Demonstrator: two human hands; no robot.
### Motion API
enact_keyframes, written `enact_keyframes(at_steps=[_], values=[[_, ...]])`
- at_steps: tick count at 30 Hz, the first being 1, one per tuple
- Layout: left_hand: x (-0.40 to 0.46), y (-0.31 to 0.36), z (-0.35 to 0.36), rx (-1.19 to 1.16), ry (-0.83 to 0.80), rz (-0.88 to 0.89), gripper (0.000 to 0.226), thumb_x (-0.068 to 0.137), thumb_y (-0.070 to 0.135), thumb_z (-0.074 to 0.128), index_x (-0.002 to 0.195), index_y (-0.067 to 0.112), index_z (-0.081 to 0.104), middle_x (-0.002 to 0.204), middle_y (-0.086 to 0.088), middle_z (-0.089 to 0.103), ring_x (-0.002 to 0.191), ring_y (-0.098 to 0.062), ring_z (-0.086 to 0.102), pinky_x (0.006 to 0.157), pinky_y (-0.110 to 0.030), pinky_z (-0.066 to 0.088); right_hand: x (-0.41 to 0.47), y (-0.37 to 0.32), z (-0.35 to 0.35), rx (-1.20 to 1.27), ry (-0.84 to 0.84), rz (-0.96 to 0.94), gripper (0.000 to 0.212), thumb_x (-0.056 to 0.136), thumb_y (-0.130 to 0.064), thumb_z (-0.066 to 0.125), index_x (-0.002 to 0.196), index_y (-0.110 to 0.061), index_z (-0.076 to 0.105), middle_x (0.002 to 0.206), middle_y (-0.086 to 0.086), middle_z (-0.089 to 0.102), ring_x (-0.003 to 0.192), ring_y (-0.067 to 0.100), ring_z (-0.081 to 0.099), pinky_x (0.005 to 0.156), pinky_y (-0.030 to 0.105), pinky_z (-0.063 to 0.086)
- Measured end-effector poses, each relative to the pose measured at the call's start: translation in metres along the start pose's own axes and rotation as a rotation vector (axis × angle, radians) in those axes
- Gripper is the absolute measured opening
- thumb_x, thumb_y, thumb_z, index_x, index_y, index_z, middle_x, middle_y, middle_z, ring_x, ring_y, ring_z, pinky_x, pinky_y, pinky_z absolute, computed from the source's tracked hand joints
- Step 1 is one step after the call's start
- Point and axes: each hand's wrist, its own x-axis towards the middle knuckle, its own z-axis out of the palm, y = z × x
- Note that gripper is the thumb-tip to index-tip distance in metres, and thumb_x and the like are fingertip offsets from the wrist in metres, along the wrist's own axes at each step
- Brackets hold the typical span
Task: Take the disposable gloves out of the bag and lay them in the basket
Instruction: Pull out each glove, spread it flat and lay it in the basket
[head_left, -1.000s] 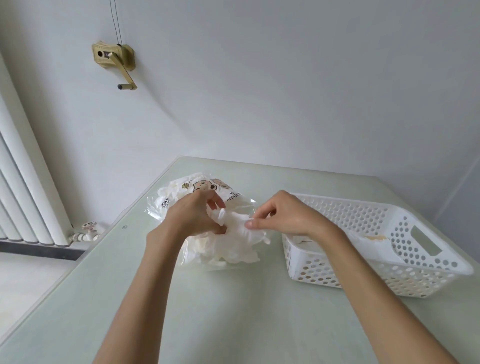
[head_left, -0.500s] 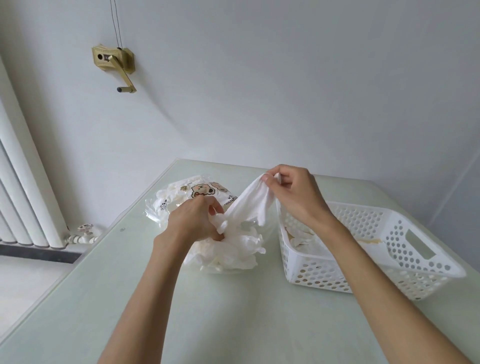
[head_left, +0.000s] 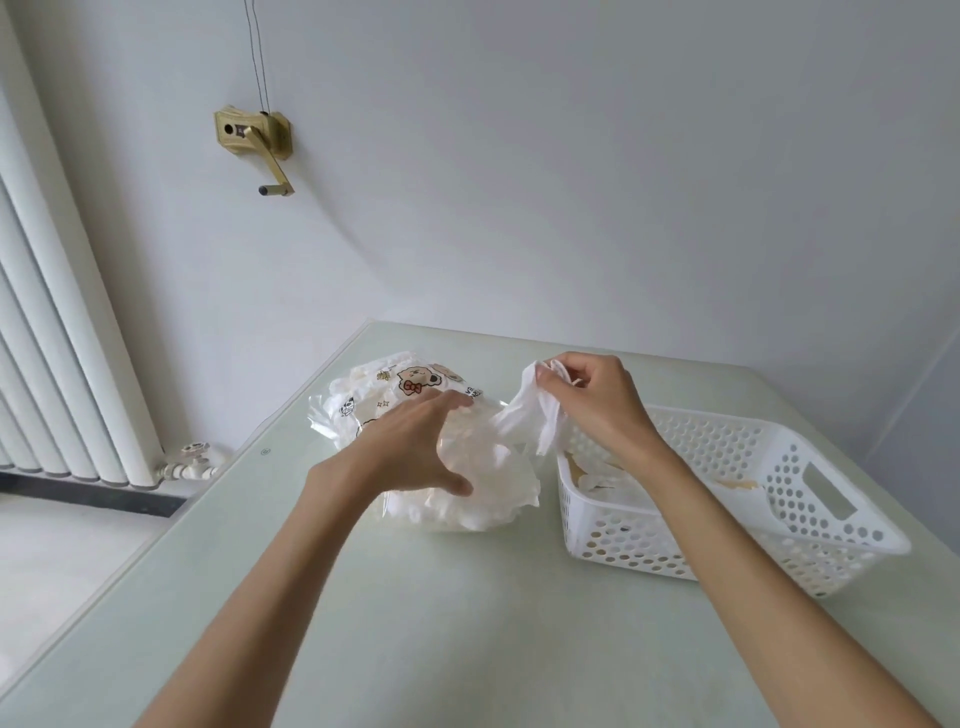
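The only print is on the clear bag of disposable gloves lying on the desk. Its top carries cartoon figures, among them a bear-like face with a red bow, small stars and a little panda-like head near the left edge. A short line of dark letters runs along the bag's right edge, too small and tilted to read. No brand, number or sign can be made out elsewhere.

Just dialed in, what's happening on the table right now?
A person is emptying a clear printed plastic bag of thin white disposable gloves. The right hand pinches one glove lifted above the bag, beside the white perforated plastic basket. The left hand lies flat on the glove pile, fingers spread. A few gloves already lie in the basket.
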Motion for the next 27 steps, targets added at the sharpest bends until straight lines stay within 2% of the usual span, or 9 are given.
enact_keyframes(at_steps=[4,5,9,13,15,18,22,25,27], values=[[-0.028,0.024,0.006,0.28,0.397,0.297,0.029,0.08,0.035,0.072,0.106,0.029,0.06,0.107,0.012,0.06,0.101,-0.014,0.055,0.074,-0.027,0.041,-0.001,0.001,0.001,-0.025,0.034,0.028,0.023,0.095,-0.026,0.051,0.086,-0.008,0.061,0.079,0.003,0.06,0.073,0.019,0.054,0.064,0.029,0.042],[-0.032,0.027,0.015,0.389,0.404,0.397,0.016,0.083,0.037,0.067,0.096,0.028,0.064,0.099,0.012,0.064,0.092,-0.015,0.059,0.071,-0.027,0.043,-0.001,0.002,0.004,-0.046,0.065,0.013,0.023,0.097,-0.025,0.048,0.089,-0.006,0.058,0.081,0.004,0.059,0.078,0.023,0.055,0.067,0.032,0.043],[-0.019,0.006,0.046,0.746,0.227,0.487,0.045,0.091,0.045,0.03,0.087,0.026,0.07,0.09,0.011,0.069,0.087,-0.016,0.062,0.075,-0.033,0.043,-0.002,-0.005,0.016,-0.104,0.16,-0.089,0.021,0.097,-0.027,0.049,0.091,-0.009,0.058,0.071,0.002,0.055,0.072,0.026,0.054,0.065,0.034,0.04],[-0.011,-0.006,0.041,0.843,0.112,0.421,0.056,0.091,0.045,0.019,0.082,0.03,0.072,0.085,0.018,0.07,0.097,-0.014,0.059,0.072,-0.029,0.042,0.009,-0.018,-0.005,-0.038,0.332,-0.202,0.02,0.091,-0.026,0.063,0.096,-0.009,0.072,0.049,-0.015,0.034,0.045,0.003,0.034,0.051,0.019,0.028],[-0.012,-0.004,0.038,0.841,0.103,0.398,0.063,0.09,0.044,0.011,0.085,0.03,0.072,0.087,0.019,0.07,0.105,-0.013,0.057,0.075,-0.029,0.041,0.013,-0.024,-0.019,-0.017,0.298,-0.223,0.019,0.089,-0.025,0.066,0.094,-0.008,0.074,0.055,-0.019,0.047,0.051,0.0,0.04,0.056,0.02,0.035],[-0.012,0.002,0.039,0.841,0.062,0.396,0.066,0.094,0.043,0.004,0.105,0.026,0.068,0.106,0.016,0.068,0.124,-0.017,0.044,0.089,-0.032,0.036,0.018,-0.029,-0.04,0.029,0.38,-0.195,0.023,0.087,-0.025,0.068,0.094,-0.005,0.074,0.08,-0.001,0.068,0.071,0.011,0.057,0.071,0.028,0.047],[-0.013,0.004,0.039,0.849,0.049,0.329,0.064,0.094,0.042,0.009,0.099,0.03,0.072,0.099,0.019,0.07,0.118,-0.017,0.052,0.088,-0.032,0.03,0.019,-0.033,-0.064,-0.032,0.303,-0.173,0.019,0.086,-0.021,0.067,0.079,-0.004,0.072,0.07,0.009,0.068,0.067,0.019,0.06,0.062,0.029,0.045],[-0.01,0.003,0.041,0.862,-0.055,0.294,0.045,0.102,0.041,0.021,0.123,0.029,0.059,0.13,0.016,0.057,0.138,-0.017,0.031,0.101,-0.034,0.028,0.018,-0.031,-0.077,0.023,0.439,-0.147,0.034,0.085,-0.019,0.066,0.054,-0.015,0.053,0.046,-0.01,0.043,0.047,0.003,0.039,0.048,0.019,0.031],[-0.01,0.011,0.032,0.812,-0.143,0.242,0.042,0.103,0.041,0.023,0.13,0.028,0.053,0.139,0.014,0.05,0.138,-0.016,0.03,0.106,-0.035,0.027,0.018,-0.032,-0.085,0.032,0.461,-0.118,0.033,0.085,-0.02,0.065,0.057,-0.007,0.055,0.051,-0.008,0.045,0.05,0.002,0.036,0.046,0.016,0.028]])
